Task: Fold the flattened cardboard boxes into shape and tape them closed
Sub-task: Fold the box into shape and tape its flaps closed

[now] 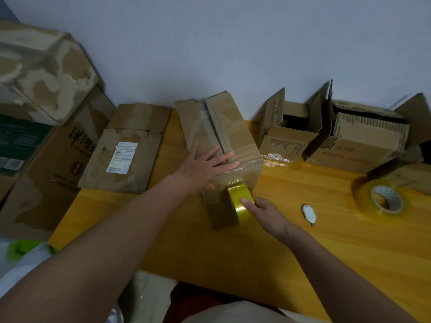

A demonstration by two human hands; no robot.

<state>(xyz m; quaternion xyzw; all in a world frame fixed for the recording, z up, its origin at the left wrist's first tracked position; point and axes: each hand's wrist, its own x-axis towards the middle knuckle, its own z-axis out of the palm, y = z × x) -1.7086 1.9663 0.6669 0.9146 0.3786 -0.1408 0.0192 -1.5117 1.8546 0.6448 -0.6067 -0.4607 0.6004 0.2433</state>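
Cardboard box (221, 141) lies mid-table; left hand (205, 166) presses flat, right hand (265, 213) grips tape roll (241, 201). Tape may wrinkle or drift off the seam.

box (233, 136) centre of table (303, 252) | flat boxes (126, 148) left of it | open boxes (326, 136) far right | cutter (309, 214), spare roll (380, 198) near right

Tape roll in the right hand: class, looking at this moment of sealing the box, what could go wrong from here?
1. The left hand presses flat only on the near end of the box; the seam farther back looks gapped, so tape may seal it crooked.
2. The right hand holds the tape roll low against the box's front face; the strip could wrinkle or stick to itself.
3. The small white cutter lies apart on the table, so cutting the tape means letting go with one hand.
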